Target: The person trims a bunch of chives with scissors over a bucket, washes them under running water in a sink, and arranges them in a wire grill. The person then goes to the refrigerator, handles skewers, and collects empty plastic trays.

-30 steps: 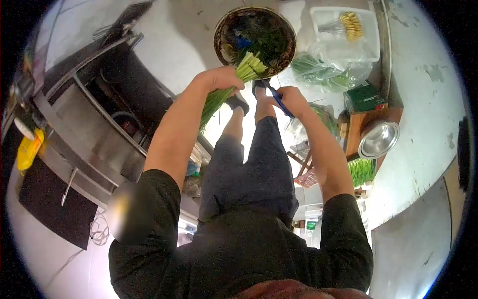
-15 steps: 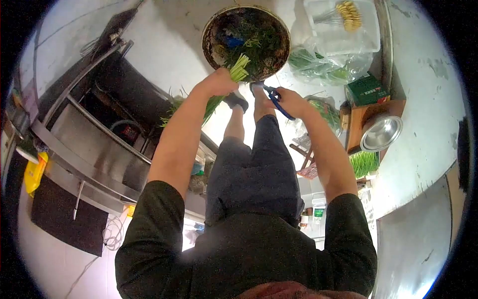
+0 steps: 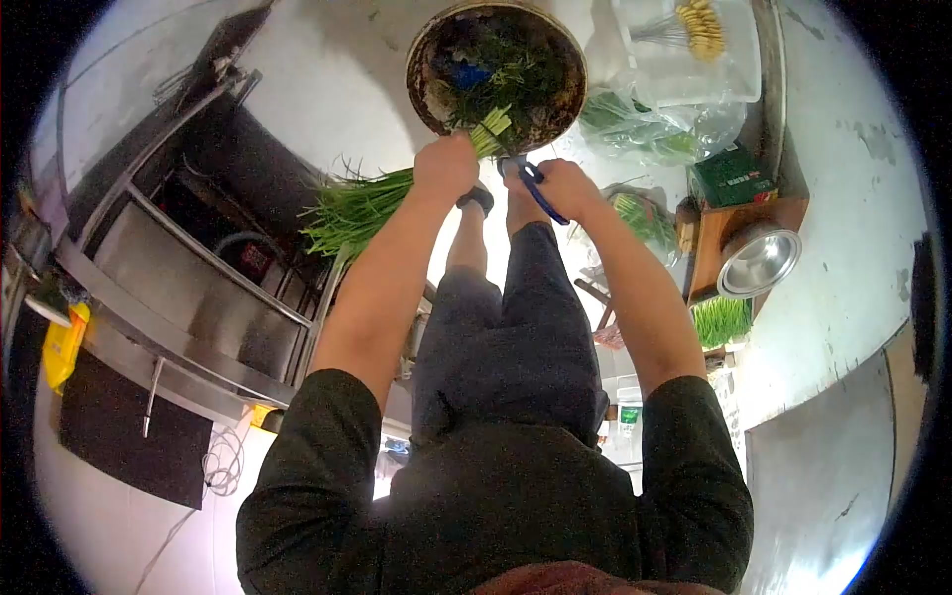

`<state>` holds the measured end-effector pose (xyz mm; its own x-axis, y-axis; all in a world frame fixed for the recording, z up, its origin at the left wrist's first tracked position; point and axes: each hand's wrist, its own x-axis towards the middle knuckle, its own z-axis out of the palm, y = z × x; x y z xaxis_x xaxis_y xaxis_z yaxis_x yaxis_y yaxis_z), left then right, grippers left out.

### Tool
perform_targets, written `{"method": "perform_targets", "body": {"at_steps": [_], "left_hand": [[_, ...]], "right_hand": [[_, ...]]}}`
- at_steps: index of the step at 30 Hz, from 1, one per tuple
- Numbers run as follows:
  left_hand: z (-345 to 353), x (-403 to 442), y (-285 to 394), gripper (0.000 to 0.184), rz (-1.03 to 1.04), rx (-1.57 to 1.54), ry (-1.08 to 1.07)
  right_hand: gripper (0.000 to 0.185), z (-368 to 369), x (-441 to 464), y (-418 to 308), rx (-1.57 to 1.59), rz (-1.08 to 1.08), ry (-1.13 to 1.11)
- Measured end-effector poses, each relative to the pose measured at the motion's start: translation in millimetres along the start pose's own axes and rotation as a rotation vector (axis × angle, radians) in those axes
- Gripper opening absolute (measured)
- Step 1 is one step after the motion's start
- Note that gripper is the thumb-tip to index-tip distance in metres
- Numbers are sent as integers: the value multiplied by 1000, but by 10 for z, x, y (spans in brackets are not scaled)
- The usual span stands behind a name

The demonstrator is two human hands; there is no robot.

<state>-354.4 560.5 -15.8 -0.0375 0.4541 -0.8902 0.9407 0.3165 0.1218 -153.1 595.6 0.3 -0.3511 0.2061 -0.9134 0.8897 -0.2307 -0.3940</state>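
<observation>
A bunch of long green stalks point(image 3: 367, 206) is gripped in my left hand point(image 3: 446, 169), its pale cut ends pointing up right and its leafy ends spreading out to the left. My right hand point(image 3: 565, 186) holds blue-handled scissors point(image 3: 540, 193), whose blades reach toward the stalk ends; whether the blades touch them is too small to tell. Just beyond both hands stands a round bin point(image 3: 421, 94) with green scraps point(image 3: 511, 74) and something blue point(image 3: 469, 75) inside. The pale ends overlap its near rim.
At the upper right are a white tray point(image 3: 645, 74) with skewered food point(image 3: 700, 30) and a clear bag of greens point(image 3: 659, 134). Further down sit a green box point(image 3: 732, 178), a metal bowl point(image 3: 760, 263) and more greens point(image 3: 722, 321). A metal frame point(image 3: 213, 260) stands left.
The bunch has swung from slanting down beside my left forearm to lying out leftward. My left hand has turned and shifted slightly right, while the scissors have moved a little left with my right hand.
</observation>
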Motion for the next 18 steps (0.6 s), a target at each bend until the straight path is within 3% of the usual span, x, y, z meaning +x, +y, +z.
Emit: {"method": "perform_targets", "body": {"at_steps": [5,11,18], "left_hand": [[-42,38,-31,27,7,-16,9],[-22,-10,-53,28,20,-14,24],[52,-57,-48,37,27,-26,3]], "right_hand": [[69,-59,57,75,-6,-61,14],[71,-129,-31,-11,1,46,-90],[62,-178,68,-53,-34,-113,-65]]}}
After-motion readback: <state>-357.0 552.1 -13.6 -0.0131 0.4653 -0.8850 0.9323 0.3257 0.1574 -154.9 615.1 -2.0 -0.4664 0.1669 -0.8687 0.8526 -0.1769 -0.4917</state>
